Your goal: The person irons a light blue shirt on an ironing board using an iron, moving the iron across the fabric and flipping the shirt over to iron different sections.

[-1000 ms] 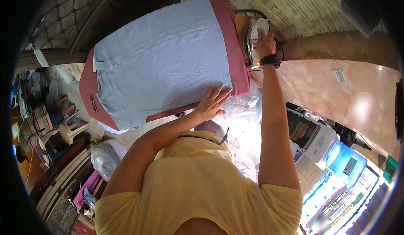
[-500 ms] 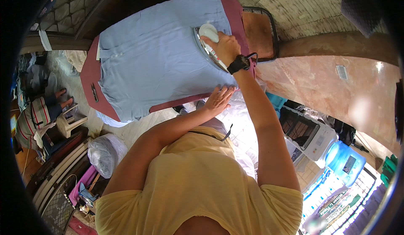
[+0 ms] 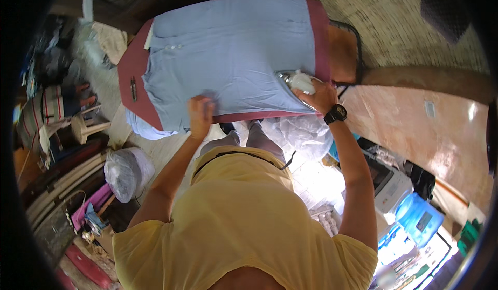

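Observation:
A light blue buttoned garment (image 3: 233, 46) lies spread over a maroon-covered ironing board (image 3: 136, 56). My right hand (image 3: 322, 97), wearing a black wristwatch (image 3: 336, 113), is closed around the handle of a white clothes iron (image 3: 302, 82). The iron rests on the garment near the board's right, near corner. Over the garment's near edge, left of centre, is my left hand (image 3: 201, 114); its fingers look bent but are smeared by motion, so I cannot tell whether they grip the cloth. A small dark object (image 3: 133, 88) lies on the board's left end.
Beyond the board's right end stands a brown seat (image 3: 343, 54) with a black metal frame. Clear plastic wrapping (image 3: 301, 134) lies below the near edge. A stuffed plastic bag (image 3: 124, 173) and a small stool (image 3: 88, 126) are at left. A blue water jug (image 3: 419, 218) stands at right.
My right hand has drawn the iron nearer to me, toward the board's right, near corner. My left hand has moved left along the near edge, its fingers no longer laid flat. My view has shifted slightly.

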Action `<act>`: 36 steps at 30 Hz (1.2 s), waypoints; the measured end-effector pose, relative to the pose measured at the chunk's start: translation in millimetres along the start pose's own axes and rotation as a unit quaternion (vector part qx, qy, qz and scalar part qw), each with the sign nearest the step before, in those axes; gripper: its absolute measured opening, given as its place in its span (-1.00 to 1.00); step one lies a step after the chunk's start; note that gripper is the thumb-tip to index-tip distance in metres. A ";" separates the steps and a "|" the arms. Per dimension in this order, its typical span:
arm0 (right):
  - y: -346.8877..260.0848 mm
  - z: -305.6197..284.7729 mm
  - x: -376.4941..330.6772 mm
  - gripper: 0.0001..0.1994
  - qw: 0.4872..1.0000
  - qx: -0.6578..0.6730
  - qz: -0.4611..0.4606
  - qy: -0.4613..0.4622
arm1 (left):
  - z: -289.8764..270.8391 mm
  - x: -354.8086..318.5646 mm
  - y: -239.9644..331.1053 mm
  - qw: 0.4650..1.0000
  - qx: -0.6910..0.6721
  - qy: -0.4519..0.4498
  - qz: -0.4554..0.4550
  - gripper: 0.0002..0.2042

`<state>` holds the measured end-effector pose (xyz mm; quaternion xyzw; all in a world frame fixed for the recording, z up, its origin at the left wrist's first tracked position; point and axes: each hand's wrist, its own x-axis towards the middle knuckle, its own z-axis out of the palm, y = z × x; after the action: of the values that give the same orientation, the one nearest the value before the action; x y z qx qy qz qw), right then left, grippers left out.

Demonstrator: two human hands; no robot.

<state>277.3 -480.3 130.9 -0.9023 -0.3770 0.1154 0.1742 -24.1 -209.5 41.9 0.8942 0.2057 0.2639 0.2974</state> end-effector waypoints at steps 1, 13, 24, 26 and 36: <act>-7.6 4.5 8.2 -0.36 1.000 -0.025 0.002 0.012 | -16.7 0.7 -24.1 0.995 0.053 0.076 -0.042 -0.76; -96.5 18.1 102.5 -0.33 0.992 -0.082 -0.083 -0.044 | -77.5 27.1 -195.6 0.915 0.110 0.202 -0.332 -0.54; -152.5 53.8 122.2 -0.39 0.963 -0.031 -0.267 -0.021 | -150.2 90.5 -148.3 0.736 -0.564 0.045 -0.372 -0.52; -176.4 54.0 127.2 -0.40 0.977 -0.034 -0.203 -0.050 | -159.7 82.2 -171.1 0.790 -0.510 0.023 -0.340 -0.65; -247.6 87.6 141.3 -0.35 0.941 -0.030 -0.328 -0.079 | -134.0 82.1 -238.9 0.955 -0.095 0.018 -0.281 -0.68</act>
<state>186.4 -196.3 139.5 -0.7215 -0.6677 0.1112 0.1456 -90.5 66.7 9.2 0.7632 0.4278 0.2045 0.4389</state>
